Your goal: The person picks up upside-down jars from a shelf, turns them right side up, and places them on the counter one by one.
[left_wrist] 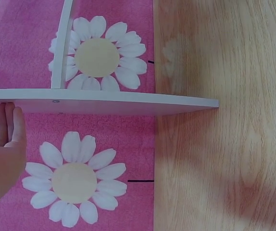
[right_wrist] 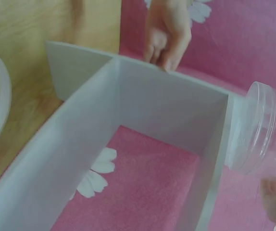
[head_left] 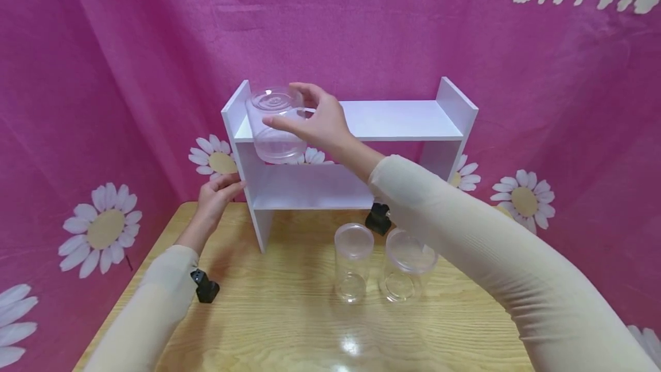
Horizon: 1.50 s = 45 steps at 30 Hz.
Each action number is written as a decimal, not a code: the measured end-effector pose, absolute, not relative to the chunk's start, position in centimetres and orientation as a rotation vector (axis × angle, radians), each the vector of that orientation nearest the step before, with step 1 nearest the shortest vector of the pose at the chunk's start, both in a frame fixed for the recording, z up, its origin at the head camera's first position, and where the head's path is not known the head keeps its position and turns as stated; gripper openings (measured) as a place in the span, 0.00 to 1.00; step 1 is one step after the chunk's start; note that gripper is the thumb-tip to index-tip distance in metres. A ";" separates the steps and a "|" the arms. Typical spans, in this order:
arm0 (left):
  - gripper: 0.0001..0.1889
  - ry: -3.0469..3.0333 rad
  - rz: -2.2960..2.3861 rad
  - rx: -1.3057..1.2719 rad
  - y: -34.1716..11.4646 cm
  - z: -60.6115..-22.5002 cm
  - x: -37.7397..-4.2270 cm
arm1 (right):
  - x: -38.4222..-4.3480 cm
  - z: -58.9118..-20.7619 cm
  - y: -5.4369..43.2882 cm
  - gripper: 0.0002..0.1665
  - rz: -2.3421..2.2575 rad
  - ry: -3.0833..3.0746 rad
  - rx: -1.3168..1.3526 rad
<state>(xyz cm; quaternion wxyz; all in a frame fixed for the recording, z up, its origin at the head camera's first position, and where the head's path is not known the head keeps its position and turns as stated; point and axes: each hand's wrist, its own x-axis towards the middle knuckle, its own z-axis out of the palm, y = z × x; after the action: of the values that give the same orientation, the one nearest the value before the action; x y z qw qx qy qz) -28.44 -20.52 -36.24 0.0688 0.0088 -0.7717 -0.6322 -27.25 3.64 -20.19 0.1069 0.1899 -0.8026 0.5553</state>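
Note:
A clear plastic jar (head_left: 276, 141) is in my right hand (head_left: 326, 122), thumb on its near side and fingers round the far side. Its ringed end faces up, and a wider rim is at the bottom. It overlaps the left end of the upper board of a white shelf unit (head_left: 315, 185) in the head view. My left hand (head_left: 213, 202) is at the outer face of the unit's left side panel. In the left wrist view its straight fingers (left_wrist: 2, 125) reach up to that panel (left_wrist: 109, 98).
Two more clear jars, a narrower one (head_left: 353, 263) and a wider one (head_left: 408, 266), stand upright on the wooden table (head_left: 289, 326) before the shelf's right half. My right sleeve (head_left: 465, 234) passes over the wider one. A pink curtain (head_left: 372, 27) with daisies hangs behind.

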 end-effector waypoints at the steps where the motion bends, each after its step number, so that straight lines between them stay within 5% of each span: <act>1: 0.26 -2.329 -1.900 0.029 -20.5 -36.2 -28.4 | -27.0 -20.4 3.7 0.43 1.644 -2.356 0.577; 21: 0.21 -2.197 -2.017 0.084 -20.3 -37.0 -27.6 | -21.9 -27.6 7.4 0.44 1.798 -2.429 0.683; 38: 0.09 -2.267 -2.041 -0.148 -20.5 -38.3 -24.3 | -20.8 -31.7 9.6 0.44 1.942 -2.423 0.656; 45: 0.19 -2.358 -2.042 -0.334 -18.9 -38.5 -23.3 | -20.8 -33.1 10.0 0.44 1.976 -2.400 0.615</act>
<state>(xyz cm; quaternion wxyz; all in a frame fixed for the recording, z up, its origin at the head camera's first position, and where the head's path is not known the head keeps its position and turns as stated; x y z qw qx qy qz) -23.27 -18.95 -38.53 0.0023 -0.1066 -0.7516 -0.6510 -20.78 9.99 -33.15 -0.0136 0.1942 -0.7572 0.6235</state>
